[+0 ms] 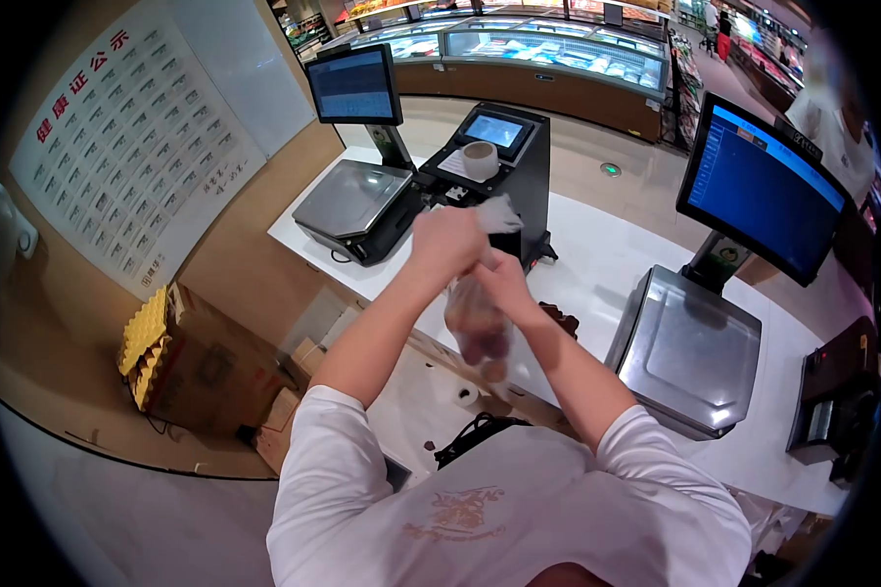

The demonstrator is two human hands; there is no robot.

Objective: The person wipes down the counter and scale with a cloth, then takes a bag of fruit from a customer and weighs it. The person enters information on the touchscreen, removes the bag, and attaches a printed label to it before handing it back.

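My left hand [447,242] is closed around the gathered neck of a clear plastic bag [478,328]. Just below it, my right hand [503,283] is also closed on the bag's neck. The loose top of the bag sticks out above my fingers, to the right of the left hand. Several round, reddish-brown items hang in the bag's lower part; their kind is too blurred to tell. Past my hands stands a black machine [529,147] with a small lit screen, carrying a roll of tape [480,161].
A steel-topped scale [354,199] with a screen stands left on the white counter [592,269]; another scale [695,338] with a screen [764,191] stands right. A dark brown object [561,320] lies behind my right forearm. A cardboard box [210,367] sits at lower left.
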